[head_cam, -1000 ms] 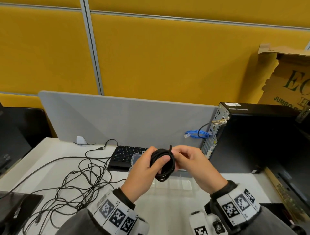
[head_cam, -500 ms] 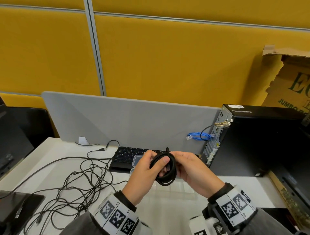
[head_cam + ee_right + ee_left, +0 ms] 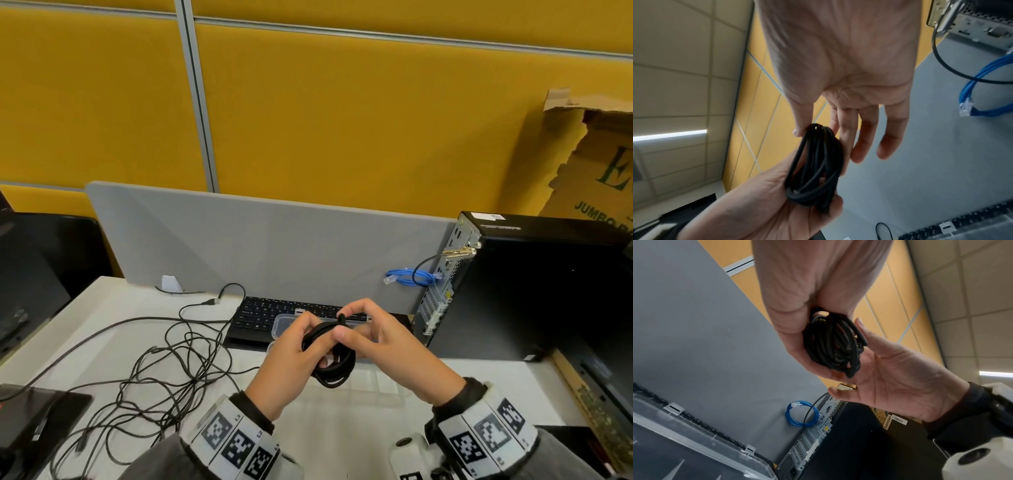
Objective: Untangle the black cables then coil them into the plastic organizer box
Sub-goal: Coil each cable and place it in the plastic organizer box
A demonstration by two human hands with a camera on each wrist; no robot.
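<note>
A small coil of black cable (image 3: 334,365) is held above the desk between both hands. My left hand (image 3: 318,339) grips the coil's left side, fingers curled round its loops (image 3: 830,344). My right hand (image 3: 342,323) pinches the top of the coil (image 3: 816,152) between thumb and index finger, while its other fingers stay loosely extended. Below the hands, the clear plastic organizer box (image 3: 387,389) stands on the white desk, its lid (image 3: 705,439) lying open towards the keyboard. A tangle of thin black cables (image 3: 164,370) sprawls across the left of the desk.
A black keyboard (image 3: 260,313) lies behind the box against a grey divider (image 3: 267,246). A black computer tower (image 3: 534,291) stands at the right with a blue network cable (image 3: 407,277) hanging from its back. Dark monitors sit at the left edge (image 3: 34,274).
The coil and both hands sit a little lower in view. My right index finger has curled over the cable end that stuck up from the top of the coil.
</note>
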